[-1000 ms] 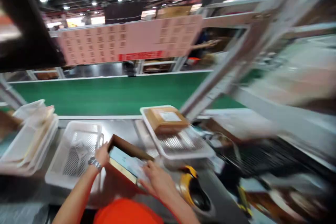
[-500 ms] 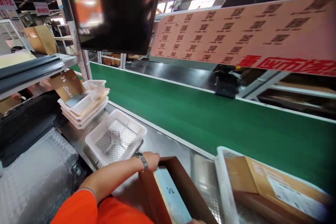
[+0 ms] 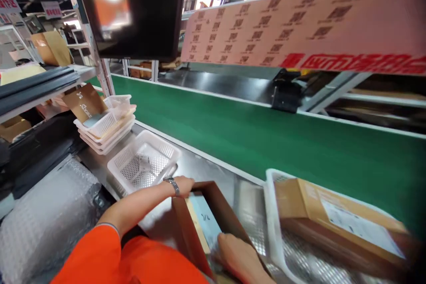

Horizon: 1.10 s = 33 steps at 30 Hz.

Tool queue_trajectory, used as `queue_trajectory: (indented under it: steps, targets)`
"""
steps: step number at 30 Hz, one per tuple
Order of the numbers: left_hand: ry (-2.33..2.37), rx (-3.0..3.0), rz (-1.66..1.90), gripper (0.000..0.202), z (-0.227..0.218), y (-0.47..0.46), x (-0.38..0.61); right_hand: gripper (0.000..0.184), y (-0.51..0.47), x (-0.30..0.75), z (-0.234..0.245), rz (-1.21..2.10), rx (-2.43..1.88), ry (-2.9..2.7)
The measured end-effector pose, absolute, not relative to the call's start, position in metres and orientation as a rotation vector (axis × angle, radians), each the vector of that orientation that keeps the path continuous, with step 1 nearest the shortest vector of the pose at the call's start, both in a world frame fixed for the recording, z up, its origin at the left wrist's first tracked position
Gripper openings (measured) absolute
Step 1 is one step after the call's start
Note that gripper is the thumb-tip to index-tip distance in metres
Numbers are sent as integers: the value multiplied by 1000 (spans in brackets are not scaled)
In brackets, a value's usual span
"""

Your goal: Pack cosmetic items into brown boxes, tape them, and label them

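A brown cardboard box [image 3: 222, 211] lies open on the steel bench in front of me, with a pale blue and cream item [image 3: 203, 222] inside it. My left hand [image 3: 184, 185], with a metal watch on the wrist, grips the box's far left corner. My right hand [image 3: 238, 257] rests at the near end of the box, fingers curled down onto the item inside. Both sleeves are orange.
An empty white mesh basket [image 3: 143, 165] sits left of the box; a stack of baskets [image 3: 107, 126] holds a brown bag behind it. A white basket [image 3: 276, 230] at right carries a labelled cardboard parcel [image 3: 336, 226]. A green conveyor belt [image 3: 266, 142] runs behind. Bubble wrap [image 3: 43, 217] lies at left.
My view swung left from the right-hand shelving to the bench. Since half a second ago my right hand has come into view at the box's near end. The left hand keeps its hold.
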<state>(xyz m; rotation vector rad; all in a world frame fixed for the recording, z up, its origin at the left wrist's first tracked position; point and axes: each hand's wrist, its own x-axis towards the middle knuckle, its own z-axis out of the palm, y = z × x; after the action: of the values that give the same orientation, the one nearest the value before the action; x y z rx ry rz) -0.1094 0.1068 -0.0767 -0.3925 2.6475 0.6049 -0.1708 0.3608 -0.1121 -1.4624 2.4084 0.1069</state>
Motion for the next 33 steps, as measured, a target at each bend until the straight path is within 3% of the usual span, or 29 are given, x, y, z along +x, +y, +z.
queue_trajectory:
  steps: [4,9,13,15,18,21,23,30,33]
  targets:
    - [2606,-425,625,56,-87,105,-111,35,382,-166,-113,-24,-1522,2238]
    - [2589,-464,572,52,-83,109,-111,55,402,-148,-109,-236,-1430,2039]
    - [2610,-476,508,50,-73,114,-108,30,425,-152,-116,-635,-1602,1991]
    - [2618,-473,483,52,-71,115,-106,37,445,-154,-135,-931,-1728,2040]
    - [2618,-459,438,58,-73,119,-104,71,468,-144,-173,-1354,-1480,2410]
    - [2599,-380,399,65,-79,125,-102,141,454,-122,-208,-1620,-673,2603]
    - [2589,-303,370,70,-82,130,-101,160,428,-111,-224,-1705,-244,2518]
    - [2685,59,321,91,-82,137,-64,149,388,-112,-236,-1804,10,2488]
    - [2667,313,222,107,-89,133,-51,129,395,-115,-236,-1754,46,2455]
